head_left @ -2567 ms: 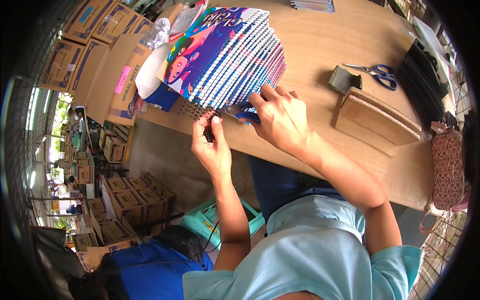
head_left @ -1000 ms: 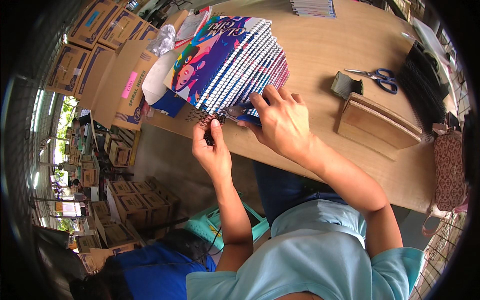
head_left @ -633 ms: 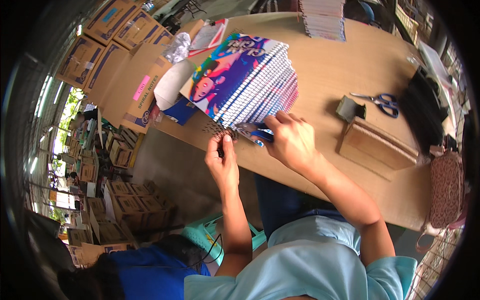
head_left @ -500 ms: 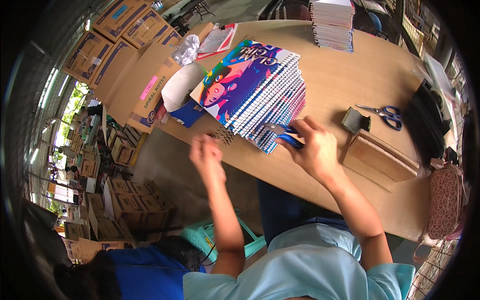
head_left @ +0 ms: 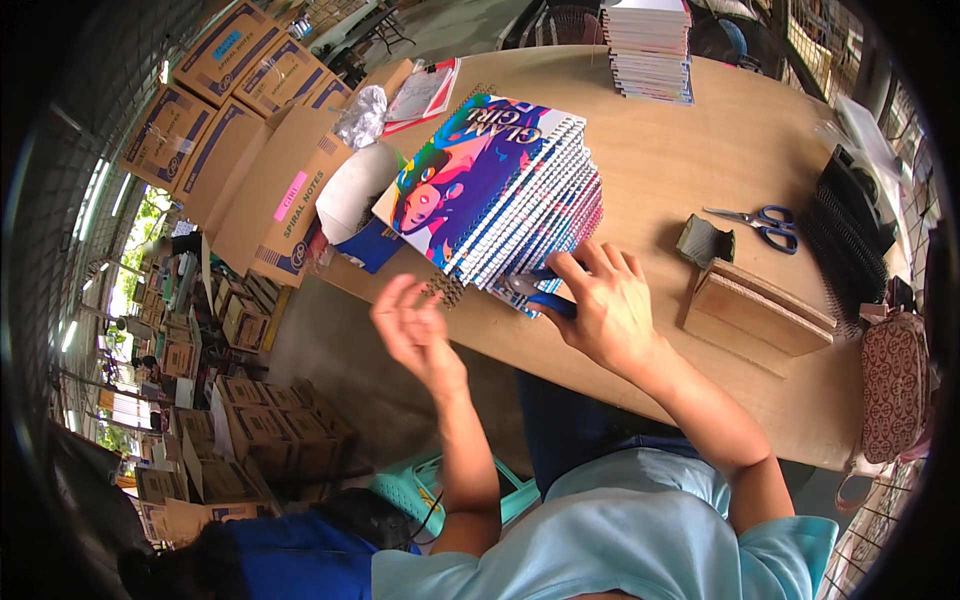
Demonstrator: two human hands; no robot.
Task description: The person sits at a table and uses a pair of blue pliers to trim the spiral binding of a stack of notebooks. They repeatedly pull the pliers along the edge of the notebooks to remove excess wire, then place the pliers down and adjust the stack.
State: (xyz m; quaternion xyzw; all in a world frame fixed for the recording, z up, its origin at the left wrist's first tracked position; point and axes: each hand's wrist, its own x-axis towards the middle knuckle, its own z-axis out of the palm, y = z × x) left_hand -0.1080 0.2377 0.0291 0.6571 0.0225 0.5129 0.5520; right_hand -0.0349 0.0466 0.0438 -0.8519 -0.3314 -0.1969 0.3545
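Right hand (head_left: 605, 305): rests on the near end of the fanned stack, fingers curled around a blue-handled tool (head_left: 545, 298) and pressing it against the lowest notebooks.
Left hand (head_left: 415, 328): raised off the table edge, palm up, fingers spread wide and loose, gripping nothing; blurred.
Stack of spiral notebooks (head_left: 500, 195): lies on the wooden table (head_left: 700, 150), fanned so that the white wire bindings step down toward the person; the top cover shows a bright cartoon figure.
Loose wire coil piece (head_left: 445, 290): lies on the table edge between the left hand and the stack.
Scissors (head_left: 752, 217): blue handles, flat on the table, well to the right of the stack.
Brown cardboard box (head_left: 758, 318): near the right forearm, with a small grey-green item just beside its far corner.
Black binding coils (head_left: 850, 240): bundled at the right table edge.
Second notebook pile (head_left: 648, 50): at the far edge of the table.
Cartons (head_left: 235, 130): stacked left of the table.
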